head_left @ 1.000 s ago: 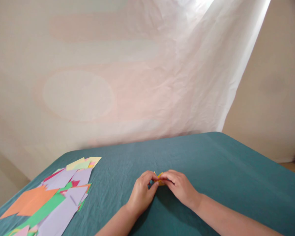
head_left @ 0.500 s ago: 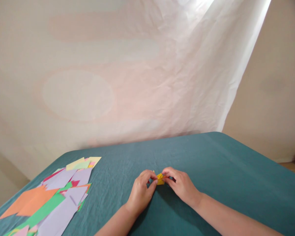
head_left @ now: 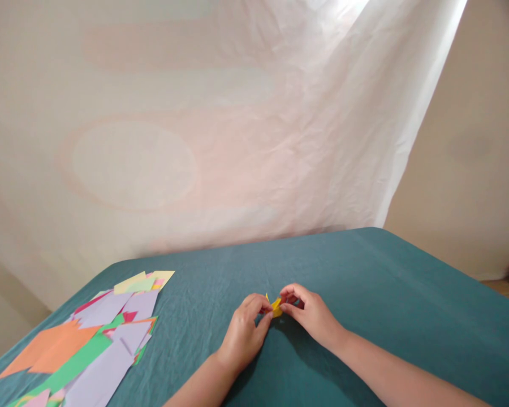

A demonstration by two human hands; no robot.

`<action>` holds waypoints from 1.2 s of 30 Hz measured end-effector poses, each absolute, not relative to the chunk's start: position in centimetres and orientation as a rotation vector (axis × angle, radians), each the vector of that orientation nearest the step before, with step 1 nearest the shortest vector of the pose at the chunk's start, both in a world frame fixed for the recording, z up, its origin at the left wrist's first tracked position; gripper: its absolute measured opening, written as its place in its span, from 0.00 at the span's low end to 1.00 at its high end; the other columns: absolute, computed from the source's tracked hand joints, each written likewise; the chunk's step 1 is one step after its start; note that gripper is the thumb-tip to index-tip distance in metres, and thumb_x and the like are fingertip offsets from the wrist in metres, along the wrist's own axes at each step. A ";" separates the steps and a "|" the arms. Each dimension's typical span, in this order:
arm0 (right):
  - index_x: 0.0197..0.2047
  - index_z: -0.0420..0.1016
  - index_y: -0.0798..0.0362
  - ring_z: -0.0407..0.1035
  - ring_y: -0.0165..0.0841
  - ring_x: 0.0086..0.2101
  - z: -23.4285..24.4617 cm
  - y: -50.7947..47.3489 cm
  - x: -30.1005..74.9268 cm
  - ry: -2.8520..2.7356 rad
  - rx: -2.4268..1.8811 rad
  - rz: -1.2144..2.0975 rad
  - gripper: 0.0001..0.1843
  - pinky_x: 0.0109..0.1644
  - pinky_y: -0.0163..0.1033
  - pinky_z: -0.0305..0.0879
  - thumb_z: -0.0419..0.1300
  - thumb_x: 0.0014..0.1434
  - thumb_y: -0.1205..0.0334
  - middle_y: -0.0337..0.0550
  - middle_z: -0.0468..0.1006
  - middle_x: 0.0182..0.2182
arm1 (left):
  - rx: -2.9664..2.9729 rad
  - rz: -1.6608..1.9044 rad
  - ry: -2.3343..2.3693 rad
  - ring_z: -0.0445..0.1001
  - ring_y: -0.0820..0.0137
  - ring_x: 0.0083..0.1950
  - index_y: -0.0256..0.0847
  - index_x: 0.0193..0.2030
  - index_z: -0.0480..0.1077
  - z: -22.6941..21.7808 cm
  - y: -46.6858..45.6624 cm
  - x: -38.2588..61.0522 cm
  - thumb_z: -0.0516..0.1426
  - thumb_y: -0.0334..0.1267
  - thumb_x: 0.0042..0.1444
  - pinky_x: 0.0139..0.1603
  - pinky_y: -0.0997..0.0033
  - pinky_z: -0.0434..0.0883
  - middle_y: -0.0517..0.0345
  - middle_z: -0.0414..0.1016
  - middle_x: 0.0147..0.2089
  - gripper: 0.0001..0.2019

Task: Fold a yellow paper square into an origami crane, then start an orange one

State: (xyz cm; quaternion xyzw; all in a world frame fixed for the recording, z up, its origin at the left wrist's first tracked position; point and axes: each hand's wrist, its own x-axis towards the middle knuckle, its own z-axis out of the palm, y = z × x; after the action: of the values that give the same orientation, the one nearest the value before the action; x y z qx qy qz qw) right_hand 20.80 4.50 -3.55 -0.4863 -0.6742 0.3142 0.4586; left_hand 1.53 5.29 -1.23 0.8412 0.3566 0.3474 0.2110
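- While a pale sheet [head_left: 237,113] hangs across most of the upper frame, a beige wall [head_left: 466,181] shows at the upper right.
- A table with a dark teal cloth [head_left: 398,305] spans the lower frame.
- A pile of coloured paper [head_left: 104,311], mostly purple, orange and green, lies at the lower left.
- The left hand [head_left: 244,328], at lower centre, pinches a small yellow paper [head_left: 276,310] between thumb and fingers.
- The right hand [head_left: 314,315] has bent fingers at the yellow paper's right end; whether they grip it, I cannot tell.
- The yellow paper sits between both hands, low in the centre.
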 end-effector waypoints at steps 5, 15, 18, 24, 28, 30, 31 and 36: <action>0.39 0.74 0.53 0.72 0.33 0.34 -3.8 4.7 21.0 -1.644 -1.146 0.905 0.09 0.39 0.36 0.67 0.60 0.57 0.59 0.41 0.79 0.33 | 2.300 0.978 0.958 0.70 0.69 0.40 0.41 0.36 0.69 -1.0 5.2 1.5 0.52 0.34 0.59 0.45 0.70 0.68 0.55 0.71 0.37 0.04; 0.35 0.77 0.53 0.72 0.32 0.33 -3.3 4.4 20.8 -1.659 -1.143 0.862 0.05 0.38 0.34 0.66 0.60 0.56 0.63 0.39 0.79 0.31 | 2.098 1.010 1.024 0.73 0.70 0.38 0.41 0.31 0.73 -1.6 6.1 1.6 0.56 0.35 0.56 0.39 0.75 0.69 0.56 0.75 0.36 0.06; 0.35 0.77 0.52 0.72 0.32 0.34 -3.1 4.3 20.7 -1.674 -1.146 0.814 0.05 0.39 0.34 0.66 0.60 0.56 0.65 0.39 0.79 0.31 | 2.099 0.986 1.020 0.73 0.70 0.37 0.41 0.30 0.73 -1.6 6.1 1.6 0.57 0.34 0.55 0.38 0.75 0.69 0.56 0.75 0.36 0.05; 0.35 0.77 0.51 0.71 0.31 0.32 -3.1 4.2 20.6 -1.746 -1.164 0.699 0.05 0.38 0.34 0.65 0.60 0.57 0.63 0.39 0.79 0.31 | 2.142 0.955 1.029 0.73 0.70 0.38 0.41 0.30 0.72 -1.5 6.0 1.8 0.56 0.35 0.56 0.39 0.74 0.69 0.56 0.74 0.36 0.06; 0.37 0.77 0.50 0.70 0.31 0.31 -3.1 4.0 20.3 -1.812 -1.158 0.534 0.06 0.36 0.34 0.65 0.61 0.57 0.60 0.39 0.78 0.30 | 2.213 0.981 0.980 0.72 0.70 0.38 0.41 0.30 0.71 -1.5 5.8 1.9 0.55 0.34 0.57 0.42 0.74 0.68 0.57 0.74 0.35 0.06; 0.38 0.77 0.49 0.70 0.32 0.33 -3.1 3.9 20.2 -1.862 -1.107 0.443 0.05 0.38 0.35 0.65 0.60 0.58 0.61 0.40 0.77 0.31 | 2.241 0.982 0.955 0.72 0.70 0.38 0.40 0.30 0.70 -1.4 5.6 1.9 0.55 0.33 0.57 0.43 0.74 0.68 0.57 0.74 0.35 0.05; 0.38 0.77 0.49 0.70 0.32 0.34 -3.1 3.8 20.2 -1.889 -1.082 0.404 0.05 0.39 0.36 0.65 0.59 0.59 0.62 0.41 0.77 0.32 | 2.253 0.977 0.947 0.72 0.70 0.38 0.40 0.31 0.70 -1.3 5.6 2.0 0.55 0.32 0.57 0.43 0.74 0.67 0.56 0.73 0.35 0.05; 0.37 0.75 0.49 0.69 0.33 0.35 -3.1 3.5 20.2 -1.967 -1.067 0.321 0.07 0.41 0.37 0.65 0.56 0.60 0.68 0.40 0.77 0.32 | 2.285 0.957 0.944 0.71 0.70 0.39 0.41 0.32 0.70 -1.2 5.4 2.0 0.54 0.30 0.57 0.43 0.73 0.67 0.57 0.72 0.36 0.05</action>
State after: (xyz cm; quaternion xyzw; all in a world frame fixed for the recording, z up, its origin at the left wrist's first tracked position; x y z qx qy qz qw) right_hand 20.24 3.52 -3.07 -0.4268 -0.7872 0.1283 0.4263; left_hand 1.98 5.45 -1.24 0.8360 0.3455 0.3503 0.2428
